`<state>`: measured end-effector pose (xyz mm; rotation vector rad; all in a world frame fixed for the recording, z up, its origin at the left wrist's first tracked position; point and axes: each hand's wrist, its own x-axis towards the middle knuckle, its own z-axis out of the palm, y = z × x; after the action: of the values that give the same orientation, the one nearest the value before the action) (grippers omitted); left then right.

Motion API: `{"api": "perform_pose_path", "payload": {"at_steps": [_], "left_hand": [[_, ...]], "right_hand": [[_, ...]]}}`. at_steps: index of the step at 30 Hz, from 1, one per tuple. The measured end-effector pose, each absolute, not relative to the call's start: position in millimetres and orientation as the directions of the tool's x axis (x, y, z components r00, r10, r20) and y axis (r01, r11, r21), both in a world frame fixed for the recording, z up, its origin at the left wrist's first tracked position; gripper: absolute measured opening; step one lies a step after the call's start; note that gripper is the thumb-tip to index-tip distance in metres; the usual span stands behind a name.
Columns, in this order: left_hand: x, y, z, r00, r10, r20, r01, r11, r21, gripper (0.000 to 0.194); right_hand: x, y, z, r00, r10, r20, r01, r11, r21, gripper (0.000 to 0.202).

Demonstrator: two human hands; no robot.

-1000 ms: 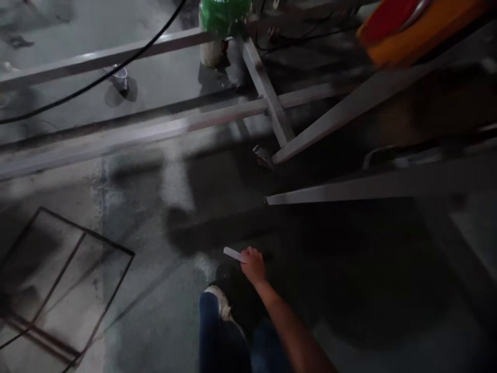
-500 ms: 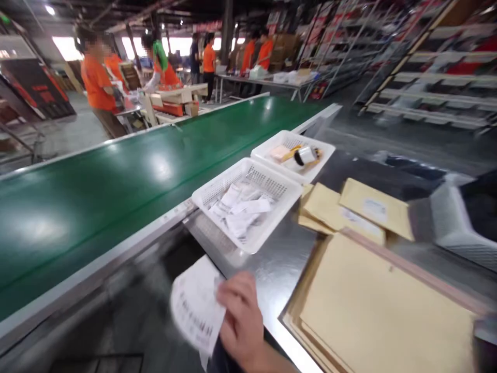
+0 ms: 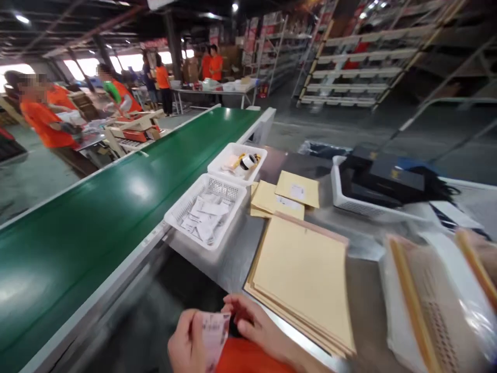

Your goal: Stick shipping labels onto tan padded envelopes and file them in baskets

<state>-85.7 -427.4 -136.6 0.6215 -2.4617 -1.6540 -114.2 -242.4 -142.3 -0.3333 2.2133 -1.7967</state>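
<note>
My left hand (image 3: 187, 343) is closed on a printed paper slip (image 3: 215, 334), thumb over its near face. Black barcode-like print runs across the slip, and its lower part leaves the frame. Just right of the slip is my right hand (image 3: 254, 324), its fingers loosely curled and apart from the thumb, fingertips close to the slip's upper corner. Whether they touch it I cannot tell. Both hands are in front of the table edge, left of a stack of large tan envelopes (image 3: 305, 274).
Two white baskets stand beside the green conveyor (image 3: 128, 212): one (image 3: 171, 220) with paper slips, one (image 3: 212, 168) with tape. Labelled envelopes (image 3: 297, 189) lie behind the stack. At right are a bin (image 3: 361, 208) of black items, a plastic-wrapped bundle (image 3: 423, 305) and another person's hand (image 3: 485, 251).
The slip has passed from my right hand to my left, which has come into view. My view has swung right, showing the bin, the wrapped bundle and the other person's hand.
</note>
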Motion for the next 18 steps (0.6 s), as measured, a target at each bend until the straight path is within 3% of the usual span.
{"api": "perform_pose_path", "payload": {"at_steps": [2,4,7,10,13,18], "left_hand": [[-115,-412,-125,-0.977,-0.206,-0.054,-0.116,0.299,0.947,0.036],[-136,-395,-115,-0.997,-0.016,-0.078,-0.079,0.183,0.980,0.039],[-154,-375,-108,-0.881,0.405,-0.246,-0.273,-0.011,0.962,0.053],[-161,-362,-114,-0.597,0.726,-0.342,-0.479,0.020,0.878,0.058],[-160,-345,-121,-0.496,0.793,-0.353,-0.464,0.101,0.880,0.043],[-143,-307,-119,-0.390,0.841,-0.374,-0.377,0.225,0.899,0.040]], "right_hand": [[-91,-249,-126,-0.981,-0.176,-0.084,0.056,0.158,-0.986,0.039],[-90,-249,-109,-0.993,0.067,-0.100,0.110,0.172,-0.979,0.029],[-101,-227,-94,-0.933,0.343,-0.111,0.131,0.034,-0.991,0.028],[-102,-195,-92,-0.865,0.477,-0.156,0.096,-0.147,-0.984,0.030],[-94,-172,-103,-0.820,0.524,-0.229,0.108,-0.251,-0.962,0.032],[-74,-143,-136,-0.719,0.543,-0.434,0.108,-0.529,-0.842,0.038]]}}
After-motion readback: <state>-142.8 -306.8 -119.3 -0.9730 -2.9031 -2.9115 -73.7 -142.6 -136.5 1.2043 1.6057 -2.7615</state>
